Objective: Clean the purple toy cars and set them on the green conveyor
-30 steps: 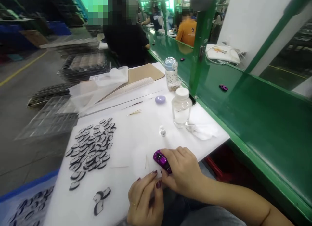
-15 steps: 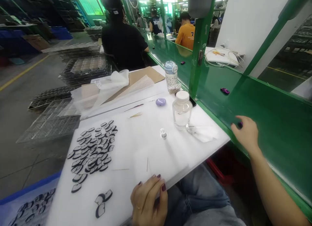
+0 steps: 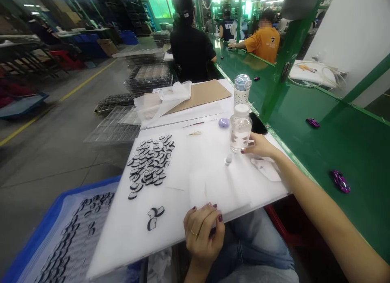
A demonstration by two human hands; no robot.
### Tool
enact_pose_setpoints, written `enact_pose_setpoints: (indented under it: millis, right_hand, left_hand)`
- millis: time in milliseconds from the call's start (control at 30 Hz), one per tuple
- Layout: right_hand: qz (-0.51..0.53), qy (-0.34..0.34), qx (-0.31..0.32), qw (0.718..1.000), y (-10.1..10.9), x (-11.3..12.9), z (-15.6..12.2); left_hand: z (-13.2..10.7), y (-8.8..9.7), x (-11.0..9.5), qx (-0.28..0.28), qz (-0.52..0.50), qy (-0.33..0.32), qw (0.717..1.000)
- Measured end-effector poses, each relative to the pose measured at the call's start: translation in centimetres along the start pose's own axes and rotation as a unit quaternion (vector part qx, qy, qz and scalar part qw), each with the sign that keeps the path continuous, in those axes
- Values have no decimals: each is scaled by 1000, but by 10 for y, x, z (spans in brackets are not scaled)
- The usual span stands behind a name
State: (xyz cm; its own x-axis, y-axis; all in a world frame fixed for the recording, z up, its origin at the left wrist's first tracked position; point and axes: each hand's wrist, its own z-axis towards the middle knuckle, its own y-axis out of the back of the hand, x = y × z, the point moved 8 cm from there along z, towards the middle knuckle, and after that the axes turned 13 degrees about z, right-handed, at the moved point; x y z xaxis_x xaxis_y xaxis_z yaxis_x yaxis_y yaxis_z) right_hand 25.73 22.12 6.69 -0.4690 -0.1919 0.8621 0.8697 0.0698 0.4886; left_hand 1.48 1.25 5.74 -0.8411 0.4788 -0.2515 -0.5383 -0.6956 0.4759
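Observation:
My left hand (image 3: 202,230) rests on the near edge of the white board (image 3: 183,173), fingers curled in with nothing showing in them. My right hand (image 3: 258,146) reaches across the board, its outstretched fingertips at the lower side of a clear bottle with a white cap (image 3: 240,130). A small clear cap (image 3: 228,160) lies just left of that hand. A purple toy car (image 3: 341,181) sits on the green conveyor (image 3: 304,153) to my right, apart from both hands. A pile of several black-and-white pieces (image 3: 150,161) lies on the board's left half, with two loose ones (image 3: 155,218) nearer me.
A blue crate (image 3: 61,234) with more pieces sits at lower left. Behind the bottle stand a blue-lidded drinking bottle (image 3: 242,90), a lilac case (image 3: 224,122) and a phone (image 3: 258,124). Another purple car (image 3: 313,122) rides the conveyor. Other workers sit further up the line.
My right hand carried the purple car from the board to the conveyor, left it there and came back to the clear bottle. The left hand stayed put; the view swung left.

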Motion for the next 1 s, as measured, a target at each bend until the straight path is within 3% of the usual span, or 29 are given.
enact_pose_setpoints:
  millis: [133,200,267,367,467,600,833,933,1000]
  right_hand:
    - [-51,4,-114,992,16,39,-50]
    - [-34,59,-174,982,12,69,-82]
    - [20,129,-72,989,-27,96,-99]
    - [-17,213,87,973,-96,120,-103]
    - [-66,292,103,948,-127,130,-92]
    - [1,289,57,956,-123,131,-76]
    - [-30,190,76,978,-142,112,-76]
    - [-25,166,89,982,-123,112,-92]
    - [-6,114,111,987,-94,102,-102]
  left_hand:
    - [1,0,0,-6,-2,28,1000]
    - [1,-1,-1,-3,-6,37,999]
    - [1,-1,0,-3,-6,46,999]
    - [1,-1,1,1,-1,55,998]
    - [0,-2,2,2,0,65,998]
    - [1,-2,1,-4,-7,71,997]
    - [0,-2,1,7,6,39,999]
    - [1,-1,0,14,8,17,1000]
    - [4,1,-1,28,0,11,1000]
